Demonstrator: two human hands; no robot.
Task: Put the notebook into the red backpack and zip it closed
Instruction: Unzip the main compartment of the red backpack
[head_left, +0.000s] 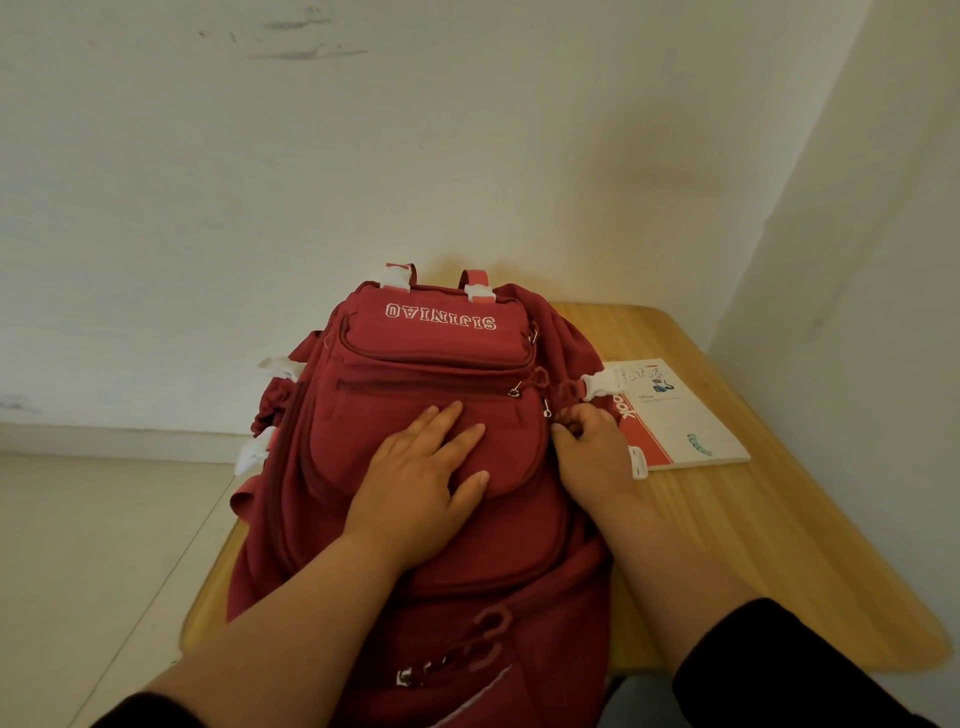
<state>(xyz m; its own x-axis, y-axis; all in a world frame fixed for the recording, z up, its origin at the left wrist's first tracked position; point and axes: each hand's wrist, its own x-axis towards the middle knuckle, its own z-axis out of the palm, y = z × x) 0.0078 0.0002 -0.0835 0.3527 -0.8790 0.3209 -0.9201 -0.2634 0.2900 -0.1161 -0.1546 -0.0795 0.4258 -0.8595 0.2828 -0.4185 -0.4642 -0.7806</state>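
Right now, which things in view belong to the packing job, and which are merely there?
Part of the job:
- red backpack, lying on the table
- notebook, on the table to the backpack's right, not yet inside
- left hand, flat on the front pocket
- right hand, fingers pinched at the backpack's right edge

Merely there:
- wooden table
- white wall
- tiled floor

hands on red backpack — notebook beside

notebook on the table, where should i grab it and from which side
Take the notebook by its near right corner, coming from the right. It lies flat on the table, its left edge tucked against the red backpack and the right hand, so only the right side is open. Thumb on top, fingers under the edge.
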